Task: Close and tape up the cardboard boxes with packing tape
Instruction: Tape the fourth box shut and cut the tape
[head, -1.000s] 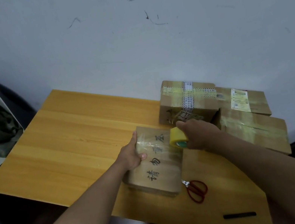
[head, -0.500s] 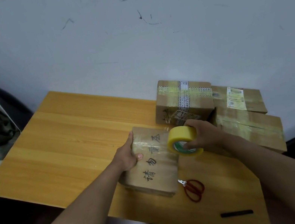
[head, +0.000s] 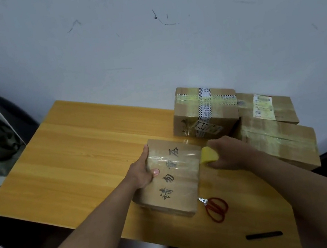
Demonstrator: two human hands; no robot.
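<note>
Matt brown cardboard box point(head: 169, 179) banded with glossy clear tape; smooth yellow tape roll point(head: 208, 155); grained, satin wooden table point(head: 77, 161); scissors point(head: 215, 207) with red plastic handles, metal blades; scuffed matt wall point(head: 143, 40).

The right hand point(head: 232, 152) hides most of the tape roll point(head: 208, 155); both forearms run off the bottom edge.

Bare table point(head: 80, 151) leftward; stacked boxes point(head: 244, 114), scissors point(head: 216, 208) crowding the right.
</note>
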